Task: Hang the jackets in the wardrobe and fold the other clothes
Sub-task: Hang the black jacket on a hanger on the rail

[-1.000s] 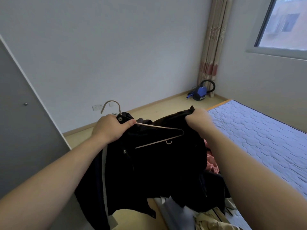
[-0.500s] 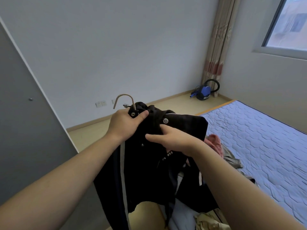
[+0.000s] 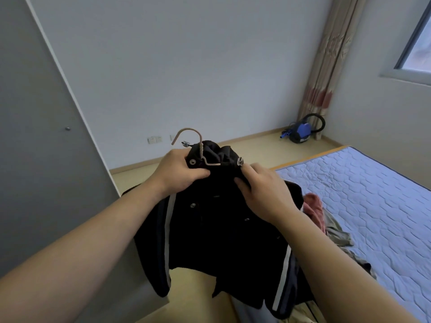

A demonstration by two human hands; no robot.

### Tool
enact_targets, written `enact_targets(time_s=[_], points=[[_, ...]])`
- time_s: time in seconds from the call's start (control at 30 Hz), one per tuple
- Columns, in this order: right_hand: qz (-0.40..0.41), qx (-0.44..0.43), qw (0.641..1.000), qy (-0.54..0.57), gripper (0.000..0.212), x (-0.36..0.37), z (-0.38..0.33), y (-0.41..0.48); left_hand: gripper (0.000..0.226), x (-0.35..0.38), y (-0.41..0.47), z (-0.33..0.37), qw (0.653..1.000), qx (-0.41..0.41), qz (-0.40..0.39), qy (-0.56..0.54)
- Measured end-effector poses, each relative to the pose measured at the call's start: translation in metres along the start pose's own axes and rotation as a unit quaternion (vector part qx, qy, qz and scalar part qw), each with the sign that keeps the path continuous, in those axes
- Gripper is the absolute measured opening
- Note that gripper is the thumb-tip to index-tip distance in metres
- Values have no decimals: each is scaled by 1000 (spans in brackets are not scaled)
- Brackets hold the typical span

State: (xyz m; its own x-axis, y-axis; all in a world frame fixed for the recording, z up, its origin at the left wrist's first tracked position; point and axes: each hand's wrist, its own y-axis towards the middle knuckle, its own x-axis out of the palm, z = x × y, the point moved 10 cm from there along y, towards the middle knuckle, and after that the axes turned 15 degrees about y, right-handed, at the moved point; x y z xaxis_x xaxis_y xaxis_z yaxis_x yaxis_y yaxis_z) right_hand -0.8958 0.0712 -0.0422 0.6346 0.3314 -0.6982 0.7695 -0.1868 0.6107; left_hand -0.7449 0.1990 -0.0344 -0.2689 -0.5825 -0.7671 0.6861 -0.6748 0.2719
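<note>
Both hands grip the black jacket (image 3: 224, 229) at its collar, left hand (image 3: 179, 173) pinching the hanger (image 3: 198, 148) neck, right hand (image 3: 263, 192) settling fabric; I judge hanging underway, and next I'd carry it to the wardrobe (image 3: 35, 136).

Matt black cloth jacket (image 3: 224, 229) with shiny metal snaps, on a smooth beige hanger (image 3: 198, 145).

One head-worn wide-angle view, looking forward and down; both forearms close, room corner far behind
</note>
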Motion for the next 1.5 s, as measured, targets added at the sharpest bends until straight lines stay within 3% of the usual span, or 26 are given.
enact_targets(time_s=[0.27,0.37,0.53,0.6,0.7,0.97,1.1,1.2,1.33,1.5], points=[[-4,-64,998,-17,27,43,-61,12,25,-37,-34,-22,997,6,54,59],[-20,-85,996,2,40,62,-94,15,22,-58,-65,-58,990,-44,74,112],[-45,-121,989,71,45,95,-153,18,56,-108,-140,-103,935,-136,112,308],[-72,-126,985,93,47,112,-177,20,55,-128,-168,-125,912,-200,121,337],[-102,-132,978,122,49,137,-209,25,43,-151,-205,-154,897,-280,147,309],[-145,-141,946,255,35,189,-295,34,25,-192,-321,-167,839,-364,276,294],[-163,-165,926,298,45,211,-345,33,24,-195,-373,-185,821,-421,280,265],[-184,-165,916,316,33,230,-378,25,18,-213,-395,-202,803,-452,284,265],[-195,-174,903,342,19,251,-424,27,39,-253,-418,-225,795,-452,338,223],[-193,-203,901,333,16,285,-491,33,35,-302,-453,-270,744,-483,431,165]])
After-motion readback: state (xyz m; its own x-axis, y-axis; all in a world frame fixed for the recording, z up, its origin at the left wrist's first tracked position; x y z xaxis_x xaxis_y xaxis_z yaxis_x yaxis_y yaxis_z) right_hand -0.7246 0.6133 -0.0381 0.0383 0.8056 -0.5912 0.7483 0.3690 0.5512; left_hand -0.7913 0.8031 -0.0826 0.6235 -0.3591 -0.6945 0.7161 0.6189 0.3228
